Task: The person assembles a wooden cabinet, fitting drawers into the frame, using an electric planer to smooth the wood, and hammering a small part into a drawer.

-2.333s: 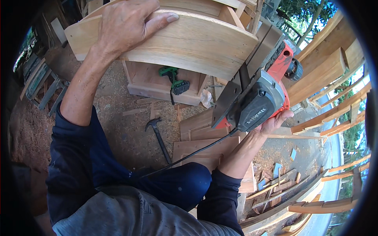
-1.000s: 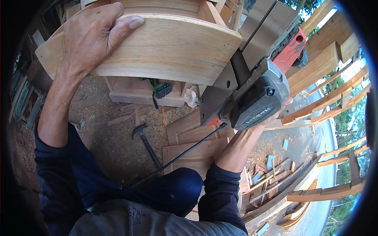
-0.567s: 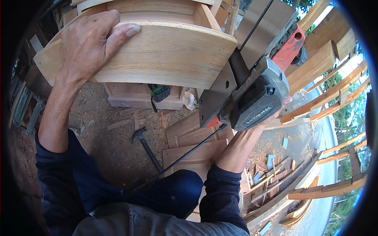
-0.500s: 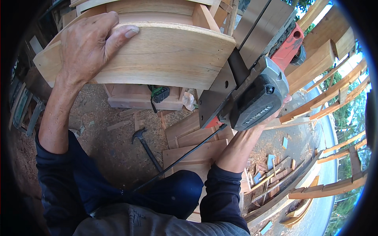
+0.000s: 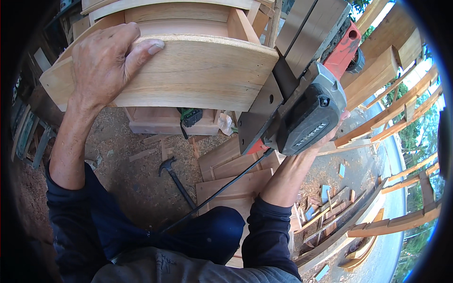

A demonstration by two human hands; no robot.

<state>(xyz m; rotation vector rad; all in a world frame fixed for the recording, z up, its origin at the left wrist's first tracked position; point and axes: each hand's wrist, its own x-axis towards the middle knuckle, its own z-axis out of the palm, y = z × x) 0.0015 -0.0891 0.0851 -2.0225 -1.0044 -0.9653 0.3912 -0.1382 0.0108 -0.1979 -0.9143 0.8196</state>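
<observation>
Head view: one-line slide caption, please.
Left hand gripping the top edge of a wooden drawer front, right hand holding a corded power planer at that front's right end.

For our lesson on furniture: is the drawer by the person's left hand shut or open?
The drawer is open: its side panel and inside show behind the front board the left hand grips.

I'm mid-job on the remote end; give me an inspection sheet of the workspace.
Surface: brown floor strewn with wood scraps.
Job's things: planer at the right end of the drawer front; contact unclear.
Clutter: hammer on the floor; green drill partly hidden.
Hands: left hand grips the drawer front's top edge; right hand, mostly hidden, holds the planer.
Cables: black cord slants from planer toward the person's legs.
Surroundings: wooden beams and grey road at right.
</observation>
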